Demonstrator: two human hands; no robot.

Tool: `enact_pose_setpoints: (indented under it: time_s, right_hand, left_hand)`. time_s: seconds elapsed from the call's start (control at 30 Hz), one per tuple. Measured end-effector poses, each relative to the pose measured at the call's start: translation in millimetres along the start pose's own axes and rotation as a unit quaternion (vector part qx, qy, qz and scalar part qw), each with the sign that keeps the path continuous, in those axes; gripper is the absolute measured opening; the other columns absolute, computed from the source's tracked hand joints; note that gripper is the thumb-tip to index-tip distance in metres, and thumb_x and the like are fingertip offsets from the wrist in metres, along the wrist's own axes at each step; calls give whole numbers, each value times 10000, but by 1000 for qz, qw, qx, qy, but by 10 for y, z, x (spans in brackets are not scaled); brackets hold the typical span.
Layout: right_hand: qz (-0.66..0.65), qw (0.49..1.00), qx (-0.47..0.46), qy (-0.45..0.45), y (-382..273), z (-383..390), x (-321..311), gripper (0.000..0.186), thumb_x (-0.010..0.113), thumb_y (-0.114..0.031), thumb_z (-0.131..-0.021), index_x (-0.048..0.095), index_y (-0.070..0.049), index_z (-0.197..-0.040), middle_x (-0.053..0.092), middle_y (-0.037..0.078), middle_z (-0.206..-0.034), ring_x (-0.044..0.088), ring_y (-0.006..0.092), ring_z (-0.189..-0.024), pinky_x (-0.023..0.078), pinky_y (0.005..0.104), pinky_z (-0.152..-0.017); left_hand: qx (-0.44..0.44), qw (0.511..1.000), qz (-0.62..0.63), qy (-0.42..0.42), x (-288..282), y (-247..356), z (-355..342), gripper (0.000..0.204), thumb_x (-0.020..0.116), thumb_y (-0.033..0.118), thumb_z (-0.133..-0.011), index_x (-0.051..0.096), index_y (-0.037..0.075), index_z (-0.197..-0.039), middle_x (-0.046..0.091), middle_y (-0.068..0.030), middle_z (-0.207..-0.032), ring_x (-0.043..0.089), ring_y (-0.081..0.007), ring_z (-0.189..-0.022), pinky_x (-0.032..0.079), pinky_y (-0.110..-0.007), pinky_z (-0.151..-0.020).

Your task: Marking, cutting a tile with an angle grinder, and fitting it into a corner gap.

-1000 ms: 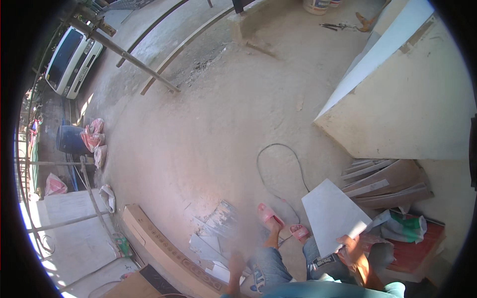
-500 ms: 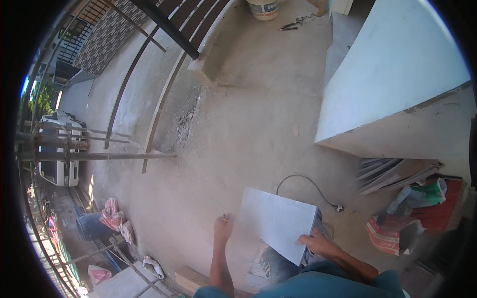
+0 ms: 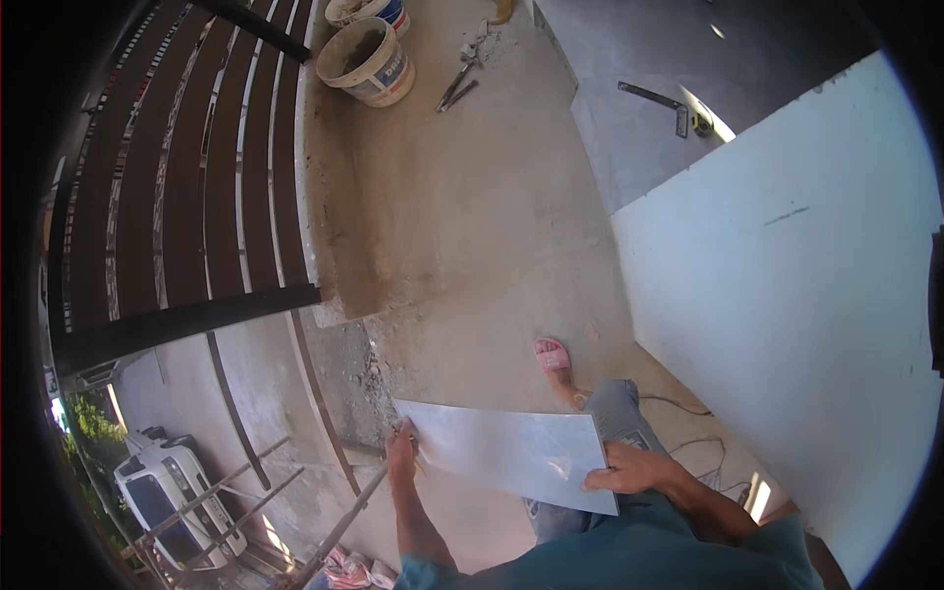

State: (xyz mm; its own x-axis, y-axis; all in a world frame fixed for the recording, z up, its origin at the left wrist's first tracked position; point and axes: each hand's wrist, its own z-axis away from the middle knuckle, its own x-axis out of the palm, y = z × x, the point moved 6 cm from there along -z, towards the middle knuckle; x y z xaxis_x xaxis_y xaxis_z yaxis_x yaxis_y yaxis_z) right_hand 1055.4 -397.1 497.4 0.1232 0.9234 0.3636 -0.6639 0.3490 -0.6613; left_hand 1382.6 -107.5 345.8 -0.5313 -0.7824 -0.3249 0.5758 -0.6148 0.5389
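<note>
A flat, light grey rectangular tile (image 3: 497,444) spans the space before my body, above my jeans. My right hand (image 3: 629,468) is closed on its right edge, thumb on the top face and fingers under it. At the tile's far left corner, my left hand (image 3: 401,447) is closed around the edge. A small thin thing pokes out by the left fingers, too small to name. My leg in jeans (image 3: 615,408) and one foot in a pink sandal (image 3: 554,356) show beyond the tile.
Two buckets (image 3: 369,64) stand by the slatted railing (image 3: 182,177) at far left. Pliers-like tools (image 3: 458,87) lie on the concrete floor. On the grey slab at far right are a square (image 3: 657,102) and a tape measure (image 3: 701,124). A white wall (image 3: 787,236) rises at right; rubble (image 3: 369,379) lies left.
The view has swung forward, bringing the buckets and slab closer. My left hand, apart from the tile before, now grips its left end. My right hand keeps its hold, and a foot has come into view.
</note>
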Motion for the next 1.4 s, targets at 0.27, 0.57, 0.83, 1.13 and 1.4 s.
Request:
enact_pose_setpoints:
  time_s: [0.27, 0.57, 0.83, 1.13, 1.4]
  right_hand:
    - [-197, 857, -12, 476, -1142, -693, -1809, 399, 668, -135, -895, 568, 64, -1226, 654, 162, -1116, 601, 227, -1013, 468, 329, -911]
    - [-107, 640, -17, 761, -2364, -1744, -3371, 238, 641, -130, -921, 597, 14, -1106, 651, 206, -948, 639, 322, -843, 498, 366, -787]
    - [-113, 560, 50, 819, -2313, -2837, -4723, 285, 654, -158, -943, 602, 20, -1160, 664, 212, -1052, 681, 323, -975, 522, 372, -760]
    - [-292, 499, 32, 815, -1511, -4284, -6219, 348, 627, -167, -978, 589, 15, -1272, 671, 159, -1165, 644, 189, -1048, 506, 281, -864]
    - [-217, 352, 9, 911, -1264, -4727, -7021, 320, 570, 18, -912, 628, -1, -1226, 685, 138, -1150, 656, 197, -1013, 494, 292, -884]
  left_hand:
    - [99, 992, -43, -64, 1208, 2977, -1733, 321, 668, 403, -920, 617, 95, -849, 491, 41, -646, 424, -60, -518, 324, -234, -476]
    - [250, 925, -231, -167, 3168, 6267, -3191, 510, 654, 541, -907, 611, 53, -1048, 562, -18, -823, 522, -110, -772, 361, -249, -643]
    - [282, 908, -179, -252, 4957, 7813, -3784, 556, 506, 462, -995, 488, 37, -1353, 566, -42, -1172, 576, -155, -932, 399, -268, -700]
    - [275, 845, -161, -429, 7546, 7976, -5672, 436, 560, 401, -958, 541, 70, -1240, 565, -24, -1155, 568, -138, -994, 366, -272, -690]
    - [288, 741, -39, -605, 9099, 7906, -6018, 507, 530, 335, -961, 502, -15, -1326, 572, -129, -1277, 538, -263, -1213, 403, -414, -1048]
